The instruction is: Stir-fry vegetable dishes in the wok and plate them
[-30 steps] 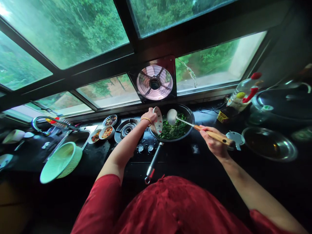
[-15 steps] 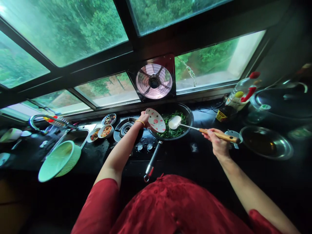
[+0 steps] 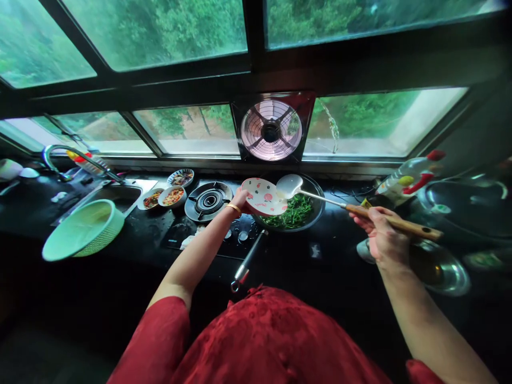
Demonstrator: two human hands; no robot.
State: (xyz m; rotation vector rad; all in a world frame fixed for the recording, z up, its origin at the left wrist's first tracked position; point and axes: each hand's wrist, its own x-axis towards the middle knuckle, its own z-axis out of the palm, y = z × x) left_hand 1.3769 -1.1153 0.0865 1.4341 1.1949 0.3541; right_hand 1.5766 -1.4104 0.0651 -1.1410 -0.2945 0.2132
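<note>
Fingers of our left hand [image 3: 242,200] clasp the flowered plate [image 3: 263,196] over the wok [image 3: 318,209] of greens, while our right hand [image 3: 380,239] grips the wooden-handled spatula [image 3: 394,224] above it. The wok sits on a black counter [image 3: 328,261] beneath a window fan [image 3: 272,129], with a green basket [image 3: 80,232] near the sink [image 3: 120,194].

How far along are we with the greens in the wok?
Done: greens look wilted in the wok. In hand: left hand holds the patterned plate at the wok's rim; right hand holds the spatula above it. Left: the plate shows no greens yet.
</note>
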